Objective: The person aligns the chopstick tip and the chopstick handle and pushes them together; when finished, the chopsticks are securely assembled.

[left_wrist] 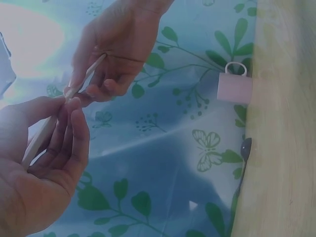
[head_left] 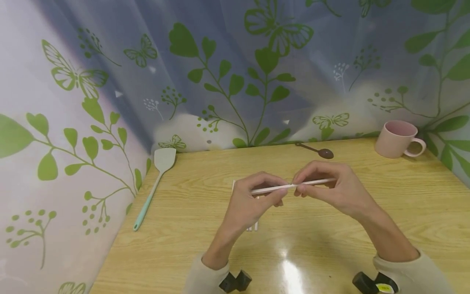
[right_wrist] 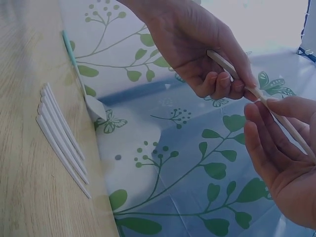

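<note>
Both hands hold one thin white stick [head_left: 267,190], raised above the table. My left hand [head_left: 253,200] pinches its left half and my right hand [head_left: 334,188] pinches the right half. The fingertips nearly meet at the stick's middle, where it looks slightly kinked in the left wrist view. Its far ends rest against the palms. Beneath the left hand, several similar white sticks [right_wrist: 61,140] lie side by side on the table; the head view shows only a few of their ends. Whether the stick is cracked under the fingertips is hidden.
A pale spatula [head_left: 164,160] with a mint handle lies at the table's left edge. At the back are a dark brown spoon [head_left: 325,153] and, further right, a pink mug [head_left: 392,141]. A leaf-and-butterfly patterned curtain [head_left: 227,81] borders the wooden table [head_left: 183,253].
</note>
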`<state>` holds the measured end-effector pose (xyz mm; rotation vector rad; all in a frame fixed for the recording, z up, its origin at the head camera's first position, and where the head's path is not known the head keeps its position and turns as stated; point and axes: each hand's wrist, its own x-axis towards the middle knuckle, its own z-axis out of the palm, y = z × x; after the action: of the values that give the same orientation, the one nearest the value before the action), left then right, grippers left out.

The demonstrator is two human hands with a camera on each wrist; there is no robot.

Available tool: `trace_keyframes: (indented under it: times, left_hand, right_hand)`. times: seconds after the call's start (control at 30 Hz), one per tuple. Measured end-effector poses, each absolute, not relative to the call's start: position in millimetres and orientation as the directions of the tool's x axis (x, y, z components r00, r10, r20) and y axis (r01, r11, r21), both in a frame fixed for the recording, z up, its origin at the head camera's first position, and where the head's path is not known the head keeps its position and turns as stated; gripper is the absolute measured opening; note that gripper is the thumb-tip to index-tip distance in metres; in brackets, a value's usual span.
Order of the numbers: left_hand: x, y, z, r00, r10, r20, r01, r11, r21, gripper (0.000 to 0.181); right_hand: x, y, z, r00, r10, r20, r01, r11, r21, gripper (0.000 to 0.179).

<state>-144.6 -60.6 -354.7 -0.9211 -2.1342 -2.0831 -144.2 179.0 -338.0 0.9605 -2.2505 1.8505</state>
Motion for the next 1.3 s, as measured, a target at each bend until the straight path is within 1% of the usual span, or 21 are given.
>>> trace_keyframes:
  times: [0.23,0.5,0.77,0.93,1.1,1.2,1.3]
  left_hand:
    - [-143,-58,-355,-0.851,0.367,0.375,0.377,-0.07,0.924,0.011]
    - [-142,-55,-356,-0.853,0.349,0.387,0.38,-0.091,0.92,0.01]
    - [-141,-54,-355,-0.866,0.343,0.363,0.353,-0.092,0.931,0.01]
    - [-140,-53,-356,-0.865,0.344,0.364,0.355,-0.091,0.93,0.009]
    - [-140,-54,-355,-0.862,0.373,0.343,0.346,-0.06,0.936,0.011]
    - [-142,-59,-352,-0.85,0.393,0.351,0.369,-0.031,0.929,0.012]
    - [-145,-64,-350,-0.828,0.408,0.386,0.416,-0.015,0.909,0.013]
  right_hand:
    - [-141,175,-337,-0.802,-0.397,0.445,-0.512,0.075,-0.856,0.017]
    - [-139,172,-338,-0.799,-0.397,0.451,-0.509,0.047,-0.86,0.017]
    - [-140,170,-340,-0.805,-0.39,0.447,-0.496,0.03,-0.868,0.015]
    - [-139,171,-340,-0.804,-0.393,0.446,-0.496,0.03,-0.868,0.014]
    - [-139,176,-339,-0.794,-0.416,0.443,-0.517,0.08,-0.852,0.017]
    - [-142,180,-337,-0.779,-0.435,0.452,-0.543,0.106,-0.833,0.018]
    - [-144,184,-335,-0.766,-0.445,0.464,-0.562,0.111,-0.82,0.018]
